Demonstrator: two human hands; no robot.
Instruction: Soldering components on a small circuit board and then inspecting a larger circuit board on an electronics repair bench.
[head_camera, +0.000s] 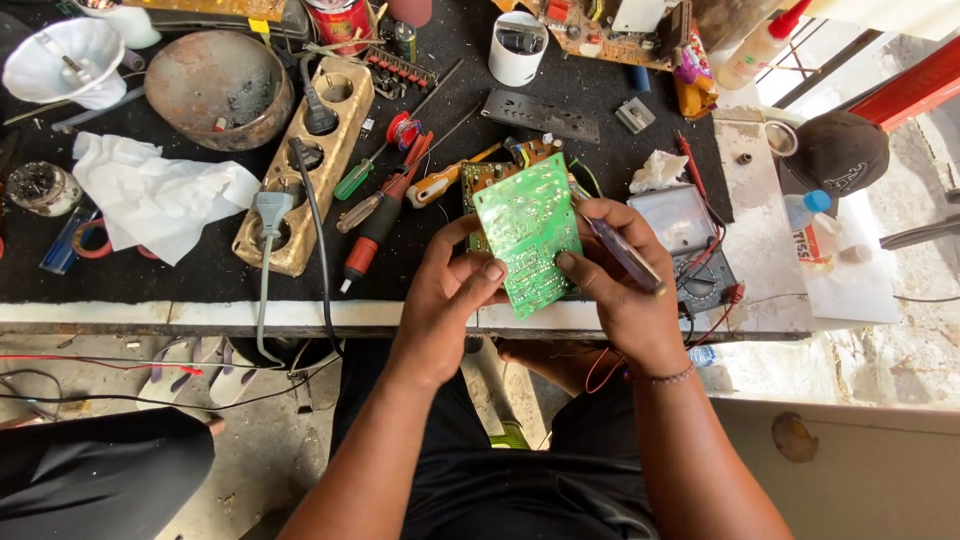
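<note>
Board in hand over the messy bench

We've got the black workbench (200, 285), then the green circuit board (527, 235) above its front edge; our left hand (445, 300) pinches its lower edge, and our right hand (620, 285) steadies it, fingers curled round a dark-handled tool (622, 254).

Red-labelled can (338, 20) at top edge

On the black bench mat lie a beige power strip (305, 165) with a grey plug (272, 210) in it, crumpled white paper (160, 195), a rusty round bowl (218, 88), and several screwdrivers (378, 215). A white cup (518, 48) stands beside another circuit board (610, 30). A glue bottle (758, 45), a dark cap (838, 152) and a multimeter (692, 250) sit at the right.
</note>
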